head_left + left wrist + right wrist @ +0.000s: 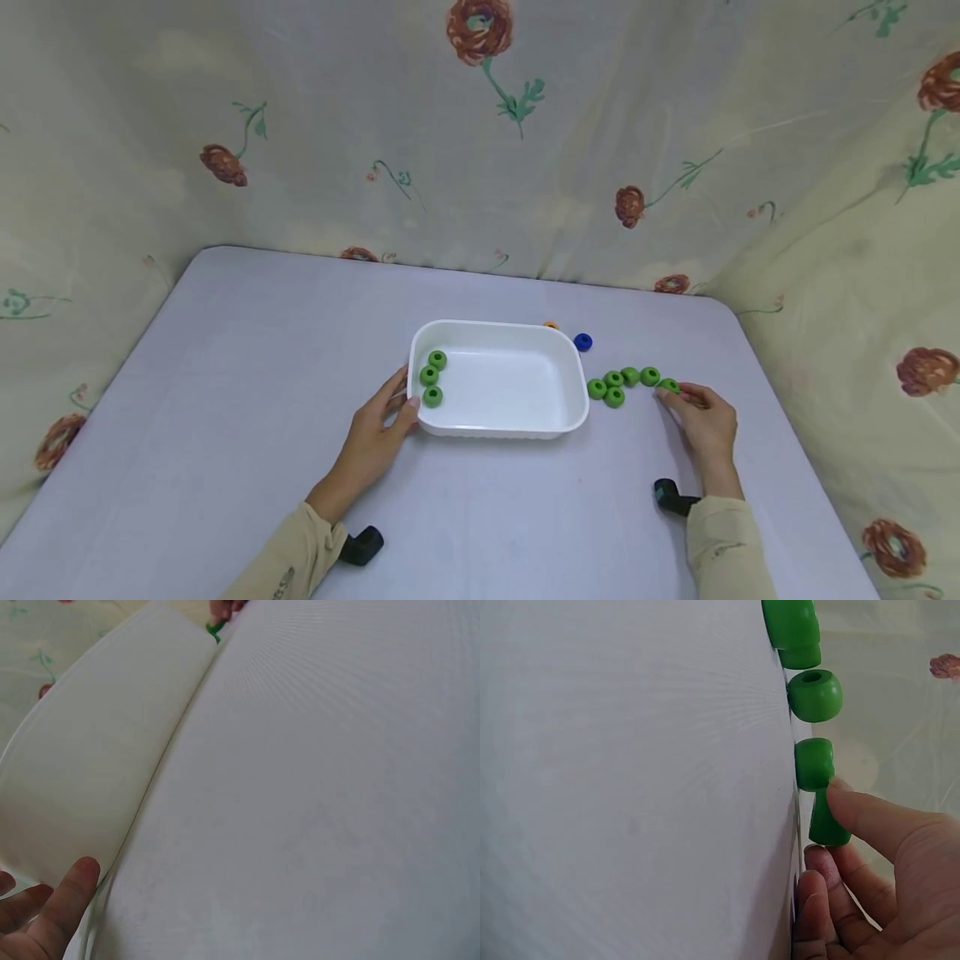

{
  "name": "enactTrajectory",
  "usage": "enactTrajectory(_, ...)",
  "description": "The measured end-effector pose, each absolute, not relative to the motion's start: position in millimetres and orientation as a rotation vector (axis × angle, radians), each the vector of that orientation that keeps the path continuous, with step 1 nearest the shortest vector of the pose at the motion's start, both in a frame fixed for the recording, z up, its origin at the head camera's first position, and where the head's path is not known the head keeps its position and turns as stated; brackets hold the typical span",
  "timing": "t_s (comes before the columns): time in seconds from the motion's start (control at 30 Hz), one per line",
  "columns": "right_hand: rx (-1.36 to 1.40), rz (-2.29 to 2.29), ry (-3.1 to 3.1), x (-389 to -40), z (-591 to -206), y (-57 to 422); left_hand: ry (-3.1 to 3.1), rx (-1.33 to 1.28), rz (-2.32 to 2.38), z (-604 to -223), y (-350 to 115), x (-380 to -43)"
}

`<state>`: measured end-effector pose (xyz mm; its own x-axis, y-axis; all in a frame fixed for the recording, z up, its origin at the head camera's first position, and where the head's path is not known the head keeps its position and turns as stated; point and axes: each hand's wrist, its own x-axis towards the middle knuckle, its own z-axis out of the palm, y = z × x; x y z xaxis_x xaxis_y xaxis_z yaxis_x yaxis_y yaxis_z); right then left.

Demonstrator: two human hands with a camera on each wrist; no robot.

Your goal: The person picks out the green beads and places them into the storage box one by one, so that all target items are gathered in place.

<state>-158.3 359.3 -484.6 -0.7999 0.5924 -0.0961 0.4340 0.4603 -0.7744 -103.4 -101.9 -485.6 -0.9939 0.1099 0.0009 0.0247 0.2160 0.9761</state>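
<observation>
My left hand [378, 425] holds the left end of a white rectangular tray [498, 431], thumb at the front corner and fingers along the side. Three green beads [429, 376] sit inside, by the tray's left wall. To the right of the tray my right hand [705, 421] pinches a green bead [827, 819] between thumb and fingers, close to the table top. That bead is at the near right end of a row of several round green beads [630, 377] with holes. The row reaches to the tray's right wall.
A blue bead [582, 342] lies just beyond the tray's right back corner. Partly hidden behind the back rim is an orange piece [551, 324]. A pale cloth covers the table [225, 375], and a flowered curtain [337, 108] hangs behind it.
</observation>
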Motion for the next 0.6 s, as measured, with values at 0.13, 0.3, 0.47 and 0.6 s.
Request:
enactTrajectory(0.13, -0.932, 1.324, -2.453, -157.0, -484.9, 358.8, 2.395, 0.134, 1.923, -487.2, -102.3, -103.6)
enactTrajectory(0.3, -0.939, 1.468, -2.316, -155.7, -484.5, 360.2, 2.398, 0.118, 1.916, -487.5, -101.2, -104.0)
enactTrajectory(0.47, -0.946, 1.580, -2.221, -154.0, -476.7, 357.6, 2.402, 0.108, 1.913, -486.8, -100.3, -103.6)
enactTrajectory(0.6, -0.890, 1.583, -2.208, -156.2, -465.2, 348.6, 2.415, 0.113, 1.917, -486.3, -101.1, -104.6)
